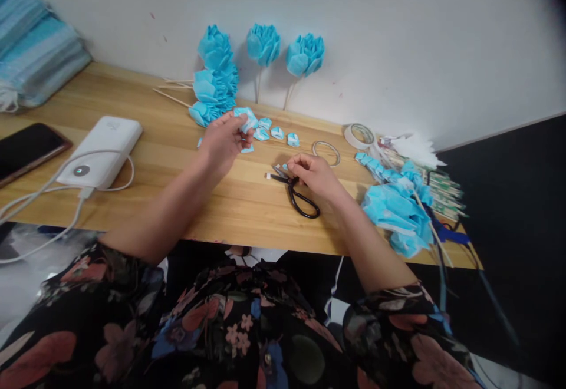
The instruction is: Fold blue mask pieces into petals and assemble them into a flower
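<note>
My left hand (222,140) is closed, pinching a folded blue paper petal (246,119) between thumb and fingers, raised over the back of the table. Several smaller folded blue pieces (277,133) lie just beyond and beside it. My right hand (316,172) has its thumb and fingertips pressed together above the scissors (292,193); whatever is in that pinch is too small to name. The scissors have black handles and lie on the wood, blades pointing left and partly covered by the fingers. Tiny white and blue scraps (268,175) sit around the blade tips.
Blue paper flowers on sticks (263,44) lean against the wall, with more (214,85) lying beside them. On the right are tape rolls (359,136) and crumpled blue paper (395,209). A white power bank (104,147), cables and a phone (33,153) occupy the left.
</note>
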The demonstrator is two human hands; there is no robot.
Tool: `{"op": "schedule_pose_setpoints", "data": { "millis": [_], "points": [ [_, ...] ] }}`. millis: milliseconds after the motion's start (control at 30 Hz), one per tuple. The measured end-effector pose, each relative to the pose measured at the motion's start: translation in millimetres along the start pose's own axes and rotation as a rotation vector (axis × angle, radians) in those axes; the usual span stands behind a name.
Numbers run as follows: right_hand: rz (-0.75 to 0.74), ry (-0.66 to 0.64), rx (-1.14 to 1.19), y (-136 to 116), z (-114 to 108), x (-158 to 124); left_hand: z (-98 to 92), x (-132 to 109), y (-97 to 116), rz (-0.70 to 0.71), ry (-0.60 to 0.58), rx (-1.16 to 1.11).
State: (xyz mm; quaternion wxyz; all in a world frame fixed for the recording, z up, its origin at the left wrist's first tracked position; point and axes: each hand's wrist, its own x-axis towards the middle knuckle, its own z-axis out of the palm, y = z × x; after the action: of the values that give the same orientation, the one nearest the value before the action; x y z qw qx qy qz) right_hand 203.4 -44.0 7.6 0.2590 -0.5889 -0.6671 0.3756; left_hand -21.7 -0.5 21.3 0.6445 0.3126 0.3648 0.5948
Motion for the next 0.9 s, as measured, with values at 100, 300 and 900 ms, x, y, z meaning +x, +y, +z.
{"op": "schedule_pose_setpoints", "data": {
  "millis": [100, 300, 900],
  "points": [
    [-0.054, -0.007, -0.050, -12, 5, 8, -3.0, 2, 18, 0.128, 0.007, -0.024],
    [-0.222, -0.114, -0.213, -46, 48, 33, -9.5, 3, 40, 0.229, 0.050, -0.088],
    [-0.374, -0.253, -0.921, -96, 95, 27, -21.4, 9, 40, 0.233, 0.030, -0.092]
  ]
}}
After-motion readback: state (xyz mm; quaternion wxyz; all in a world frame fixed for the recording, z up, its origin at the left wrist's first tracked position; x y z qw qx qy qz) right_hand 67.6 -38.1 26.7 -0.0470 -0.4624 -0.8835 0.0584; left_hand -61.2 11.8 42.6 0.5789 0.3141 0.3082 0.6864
